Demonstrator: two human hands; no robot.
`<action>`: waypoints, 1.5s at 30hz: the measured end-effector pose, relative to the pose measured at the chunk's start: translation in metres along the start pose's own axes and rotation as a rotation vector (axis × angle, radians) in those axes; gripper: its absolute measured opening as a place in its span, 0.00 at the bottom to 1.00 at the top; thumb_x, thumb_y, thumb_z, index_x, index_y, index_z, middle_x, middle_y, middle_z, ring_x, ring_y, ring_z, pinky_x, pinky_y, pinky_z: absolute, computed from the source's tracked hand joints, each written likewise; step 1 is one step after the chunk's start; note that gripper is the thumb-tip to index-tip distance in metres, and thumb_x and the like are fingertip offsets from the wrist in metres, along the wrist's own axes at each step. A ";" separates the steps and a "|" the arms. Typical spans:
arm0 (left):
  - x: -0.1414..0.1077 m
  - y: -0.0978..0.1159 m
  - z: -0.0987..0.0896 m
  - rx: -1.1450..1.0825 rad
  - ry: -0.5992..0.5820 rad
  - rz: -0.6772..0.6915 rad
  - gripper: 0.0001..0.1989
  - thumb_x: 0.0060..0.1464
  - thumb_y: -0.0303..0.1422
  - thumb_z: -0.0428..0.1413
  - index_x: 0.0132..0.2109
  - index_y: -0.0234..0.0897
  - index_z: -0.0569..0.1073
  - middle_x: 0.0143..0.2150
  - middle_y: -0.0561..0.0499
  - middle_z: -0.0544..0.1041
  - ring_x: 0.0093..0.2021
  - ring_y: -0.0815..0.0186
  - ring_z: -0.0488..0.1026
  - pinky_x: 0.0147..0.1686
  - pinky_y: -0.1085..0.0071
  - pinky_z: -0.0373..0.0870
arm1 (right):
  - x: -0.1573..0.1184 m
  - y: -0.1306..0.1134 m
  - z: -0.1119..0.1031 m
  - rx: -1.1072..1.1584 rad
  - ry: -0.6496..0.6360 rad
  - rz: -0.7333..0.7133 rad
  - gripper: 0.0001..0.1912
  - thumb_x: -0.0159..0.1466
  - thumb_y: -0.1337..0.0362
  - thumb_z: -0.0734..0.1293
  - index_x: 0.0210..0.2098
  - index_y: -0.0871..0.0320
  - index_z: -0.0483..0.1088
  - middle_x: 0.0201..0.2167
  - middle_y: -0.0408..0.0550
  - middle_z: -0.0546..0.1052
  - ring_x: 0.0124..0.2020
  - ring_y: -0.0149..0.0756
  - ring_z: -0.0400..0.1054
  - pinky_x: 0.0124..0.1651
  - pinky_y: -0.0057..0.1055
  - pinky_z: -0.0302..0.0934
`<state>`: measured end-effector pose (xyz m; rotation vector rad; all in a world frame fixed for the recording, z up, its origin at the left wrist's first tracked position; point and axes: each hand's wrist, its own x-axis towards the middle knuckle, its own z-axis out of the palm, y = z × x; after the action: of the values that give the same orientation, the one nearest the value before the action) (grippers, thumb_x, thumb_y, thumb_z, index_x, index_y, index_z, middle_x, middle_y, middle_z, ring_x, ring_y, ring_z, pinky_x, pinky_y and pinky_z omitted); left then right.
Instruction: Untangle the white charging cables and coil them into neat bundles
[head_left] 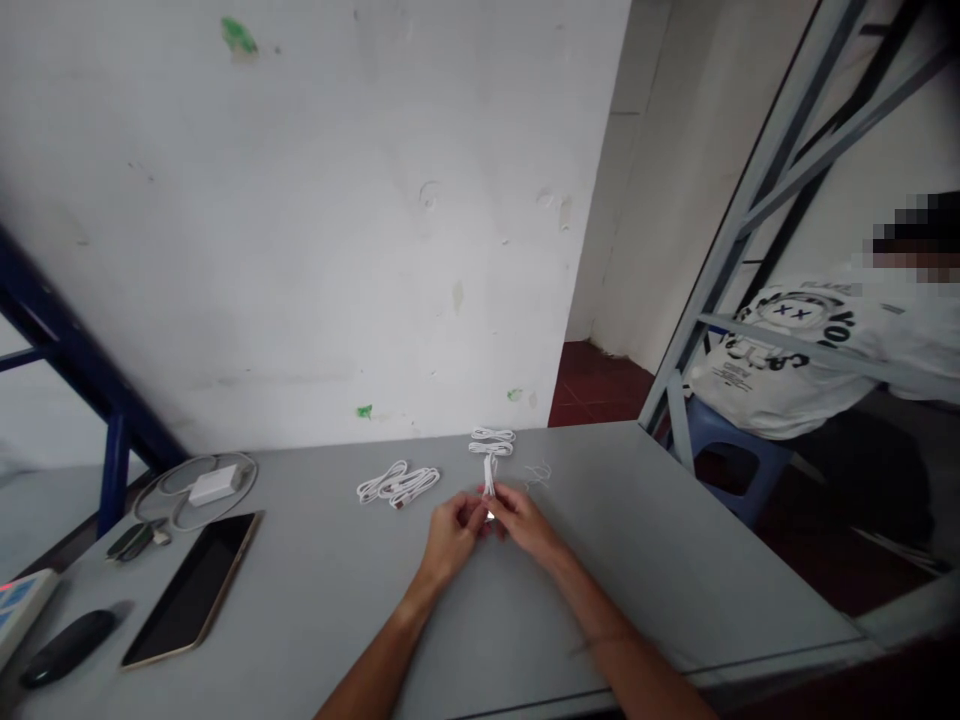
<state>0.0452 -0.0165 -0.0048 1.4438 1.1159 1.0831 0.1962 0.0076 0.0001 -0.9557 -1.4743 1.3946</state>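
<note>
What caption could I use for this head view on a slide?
Left hand and right hand hold a white cable bundle at a gray table.

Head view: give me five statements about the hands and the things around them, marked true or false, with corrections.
1. The left hand and right hand both have their fingers at one white cable bundle. True.
2. The tablet lies to the right of both hands. False: it lies to their left.
3. A black mouse lies on the desk. True.
4. The left hand is holding the mouse. False: it is at the white cable bundle.
5. A person in a white shirt is in the background on the right. True.
</note>
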 end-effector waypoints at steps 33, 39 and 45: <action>0.003 0.016 -0.024 0.100 -0.105 -0.004 0.23 0.57 0.50 0.57 0.24 0.37 0.69 0.18 0.54 0.67 0.21 0.71 0.60 0.23 0.72 0.54 | -0.013 -0.026 0.000 -0.008 0.028 0.028 0.20 0.54 0.55 0.68 0.46 0.52 0.66 0.14 0.32 0.65 0.13 0.27 0.55 0.17 0.24 0.48; -0.008 0.025 -0.014 0.329 -0.199 0.122 0.19 0.61 0.40 0.52 0.23 0.38 0.70 0.19 0.53 0.69 0.21 0.68 0.61 0.25 0.70 0.55 | -0.008 -0.021 -0.002 0.066 0.046 -0.034 0.15 0.50 0.55 0.71 0.36 0.54 0.72 0.18 0.34 0.64 0.16 0.25 0.53 0.18 0.23 0.46; -0.012 0.028 -0.015 0.144 -0.326 0.079 0.23 0.63 0.48 0.54 0.26 0.37 0.73 0.20 0.53 0.69 0.22 0.68 0.63 0.26 0.69 0.58 | -0.003 -0.010 0.001 -0.007 0.220 -0.086 0.14 0.51 0.53 0.70 0.33 0.52 0.72 0.24 0.37 0.69 0.22 0.29 0.62 0.24 0.25 0.56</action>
<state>0.0311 -0.0287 0.0242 1.7194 0.9238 0.7956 0.1964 0.0037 0.0102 -1.0045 -1.3402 1.1834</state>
